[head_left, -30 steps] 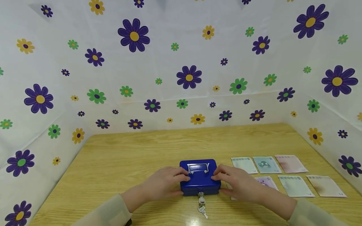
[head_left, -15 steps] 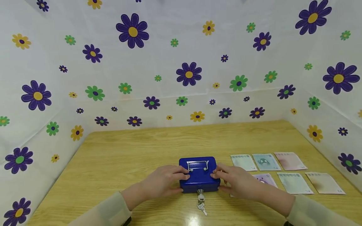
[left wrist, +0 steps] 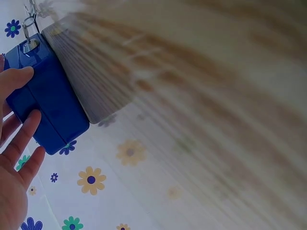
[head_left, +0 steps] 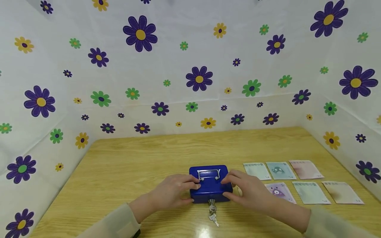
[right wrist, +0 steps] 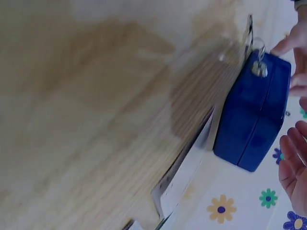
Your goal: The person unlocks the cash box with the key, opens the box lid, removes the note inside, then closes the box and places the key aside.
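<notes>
A blue cash box point(head_left: 209, 189) with a metal carrying handle point(head_left: 208, 174) on its lid sits on the table, lid down. Keys point(head_left: 212, 216) hang from the lock in its front face. My left hand point(head_left: 174, 191) grips the box's left end; in the left wrist view its thumb and fingertips lie against the blue sides. At the right end is my right hand point(head_left: 253, 191), with index finger over the lid and thumb by the front corner. In the right wrist view, its loosely bent fingers point(right wrist: 293, 160) show a gap from the box.
Several play banknotes lie in two rows right of the box, among them a purple one point(head_left: 279, 192) partly behind my right hand and a pink one point(head_left: 306, 169). Flower-print cloth point(head_left: 166, 66) walls the wood-grain table point(head_left: 134, 158) at the back and sides.
My right hand has shifted its hold: the thumb has come from the box's right side toward its front corner, and the fingers have loosened. The left hand and the box have stayed in place.
</notes>
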Demonstrator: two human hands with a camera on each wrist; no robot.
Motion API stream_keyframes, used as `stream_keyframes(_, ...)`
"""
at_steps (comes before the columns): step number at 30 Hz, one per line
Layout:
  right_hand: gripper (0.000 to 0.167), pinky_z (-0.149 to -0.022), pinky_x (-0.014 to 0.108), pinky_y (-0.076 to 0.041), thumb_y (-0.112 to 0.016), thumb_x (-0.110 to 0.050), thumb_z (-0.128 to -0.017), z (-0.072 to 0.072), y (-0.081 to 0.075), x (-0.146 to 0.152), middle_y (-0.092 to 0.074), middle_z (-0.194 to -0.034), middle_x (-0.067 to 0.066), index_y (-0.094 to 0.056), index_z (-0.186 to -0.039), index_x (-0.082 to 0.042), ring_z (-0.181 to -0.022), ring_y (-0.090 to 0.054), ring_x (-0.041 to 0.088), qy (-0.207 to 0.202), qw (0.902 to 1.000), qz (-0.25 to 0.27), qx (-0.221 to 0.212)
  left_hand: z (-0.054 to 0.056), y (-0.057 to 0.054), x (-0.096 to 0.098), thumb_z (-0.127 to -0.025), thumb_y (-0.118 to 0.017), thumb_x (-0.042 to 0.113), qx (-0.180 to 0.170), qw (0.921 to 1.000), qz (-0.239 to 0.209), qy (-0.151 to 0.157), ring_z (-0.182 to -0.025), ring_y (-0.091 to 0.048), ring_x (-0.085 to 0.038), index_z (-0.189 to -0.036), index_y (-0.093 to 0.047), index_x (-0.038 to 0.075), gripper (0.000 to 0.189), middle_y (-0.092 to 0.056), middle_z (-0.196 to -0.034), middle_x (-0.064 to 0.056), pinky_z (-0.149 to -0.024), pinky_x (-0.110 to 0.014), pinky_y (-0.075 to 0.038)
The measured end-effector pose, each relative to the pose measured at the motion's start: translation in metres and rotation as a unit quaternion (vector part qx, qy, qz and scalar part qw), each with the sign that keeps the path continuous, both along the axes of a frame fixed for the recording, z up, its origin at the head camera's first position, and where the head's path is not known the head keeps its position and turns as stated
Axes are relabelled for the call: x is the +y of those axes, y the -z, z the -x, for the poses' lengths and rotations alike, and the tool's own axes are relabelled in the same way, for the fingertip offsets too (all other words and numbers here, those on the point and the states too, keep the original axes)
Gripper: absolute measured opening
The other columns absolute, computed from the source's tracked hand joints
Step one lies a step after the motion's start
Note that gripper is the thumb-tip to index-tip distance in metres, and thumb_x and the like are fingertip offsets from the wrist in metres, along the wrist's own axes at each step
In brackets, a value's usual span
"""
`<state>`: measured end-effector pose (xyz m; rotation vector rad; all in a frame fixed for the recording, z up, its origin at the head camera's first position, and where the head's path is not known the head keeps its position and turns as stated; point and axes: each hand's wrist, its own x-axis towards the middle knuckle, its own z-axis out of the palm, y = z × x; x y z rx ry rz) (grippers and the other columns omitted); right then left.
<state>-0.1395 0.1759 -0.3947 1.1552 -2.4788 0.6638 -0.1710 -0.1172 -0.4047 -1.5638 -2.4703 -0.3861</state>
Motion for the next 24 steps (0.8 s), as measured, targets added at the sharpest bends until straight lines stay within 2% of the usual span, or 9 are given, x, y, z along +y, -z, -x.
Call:
stream_keyframes(4, 0.015, -0.051, 0.017, -0.041, -0.077, -0.019, -0.084, -0.014, 0.001, -0.007, -0.057, -0.081, -0.018, -0.066, -0.094, -0.019, -0.063, -0.049, -0.002, 0.036, 0.9942, 0.054, -0.086, -0.001, 0.001, 0.001, -0.083, -0.079, 0.027, 0.001, 1.0000, -0.004, -0.001, -0.113, -0.059, -0.015, -0.115, -0.068, 0.012, 0.037, -0.061, -0.123, -0.001, -0.095, -0.032, -0.048)
stream_keyframes(9, 0.009, -0.046, 0.020, -0.037, -0.071, -0.027, -0.090, -0.026, 0.007, -0.016, -0.054, -0.068, -0.023, -0.066, -0.084, -0.023, -0.053, -0.042, -0.003, 0.072, 0.9723, 0.059, -0.215, -0.001, 0.001, 0.001, -0.082, -0.080, 0.026, 0.006, 1.0000, -0.005, -0.002, -0.111, -0.060, -0.015, -0.114, -0.069, 0.012, 0.037, -0.062, -0.123, 0.000, -0.094, -0.032, -0.048)
stream_keyframes(13, 0.013, -0.047, 0.021, -0.037, -0.071, -0.033, -0.089, -0.031, 0.017, -0.022, -0.053, -0.063, -0.022, -0.067, -0.080, -0.024, -0.053, -0.043, -0.001, 0.091, 0.9605, 0.044, -0.259, -0.001, 0.001, 0.000, -0.081, -0.081, 0.026, 0.008, 1.0000, -0.002, -0.003, -0.111, -0.060, -0.015, -0.113, -0.069, 0.012, 0.037, -0.062, -0.122, -0.001, -0.094, -0.031, -0.048)
stream_keyframes(18, 0.022, -0.046, 0.023, -0.037, -0.068, -0.041, -0.090, -0.034, 0.029, -0.030, -0.053, -0.057, -0.015, -0.068, -0.078, -0.022, -0.050, -0.048, 0.003, 0.118, 0.9370, 0.041, -0.326, -0.002, 0.000, 0.001, -0.082, -0.080, 0.026, 0.001, 1.0000, -0.001, -0.006, -0.111, -0.060, -0.015, -0.113, -0.069, 0.012, 0.037, -0.062, -0.122, -0.001, -0.094, -0.031, -0.048)
stream_keyframes(20, 0.026, -0.046, 0.023, -0.037, -0.067, -0.044, -0.090, -0.035, 0.033, -0.033, -0.053, -0.055, -0.013, -0.068, -0.077, -0.021, -0.048, -0.049, 0.005, 0.131, 0.9297, 0.050, -0.341, -0.002, 0.000, 0.001, -0.082, -0.080, 0.027, 0.001, 1.0000, 0.001, -0.007, -0.112, -0.060, -0.015, -0.114, -0.068, 0.012, 0.037, -0.062, -0.122, -0.001, -0.095, -0.031, -0.048)
stream_keyframes(24, 0.031, -0.044, 0.023, -0.038, -0.067, -0.044, -0.090, -0.035, 0.037, -0.038, -0.053, -0.052, -0.011, -0.069, -0.075, -0.017, -0.046, -0.051, 0.008, 0.151, 0.9224, 0.079, -0.347, -0.002, 0.000, 0.001, -0.082, -0.079, 0.027, 0.003, 0.9999, 0.003, -0.012, -0.112, -0.060, -0.016, -0.116, -0.068, 0.013, 0.038, -0.062, -0.123, 0.000, -0.095, -0.031, -0.048)
